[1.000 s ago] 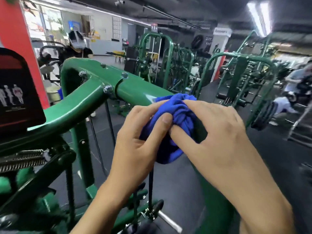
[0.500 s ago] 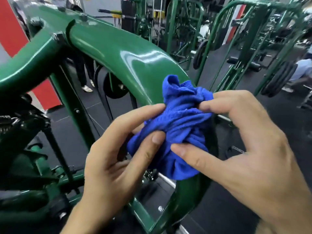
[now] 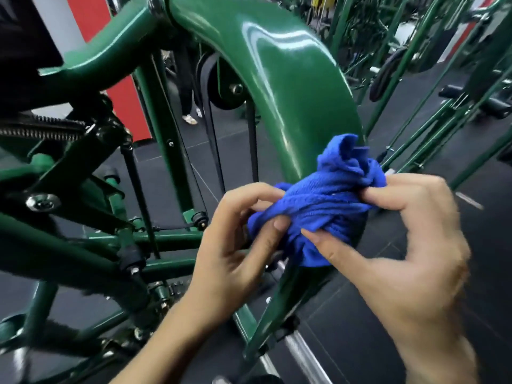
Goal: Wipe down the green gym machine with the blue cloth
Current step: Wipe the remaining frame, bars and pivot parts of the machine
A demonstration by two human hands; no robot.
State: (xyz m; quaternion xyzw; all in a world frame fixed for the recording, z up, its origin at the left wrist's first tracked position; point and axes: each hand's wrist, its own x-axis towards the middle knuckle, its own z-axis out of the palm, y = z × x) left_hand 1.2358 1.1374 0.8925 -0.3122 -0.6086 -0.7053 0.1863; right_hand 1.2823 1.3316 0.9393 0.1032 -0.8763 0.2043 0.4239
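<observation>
The green gym machine (image 3: 291,92) is arching down through the middle of the view, its broad curved arm glossy. The right hand (image 3: 410,245) and left hand (image 3: 235,245) are both pinching the blue cloth (image 3: 327,206), fingers (image 3: 332,248) curled into its folds, holding it wadded against that arm's lower end. Wadded so tightly, it is probably touching only a narrow strip, so paint may be going unwiped. A loose corner could be snagging the black belt (image 3: 213,134) just behind.
</observation>
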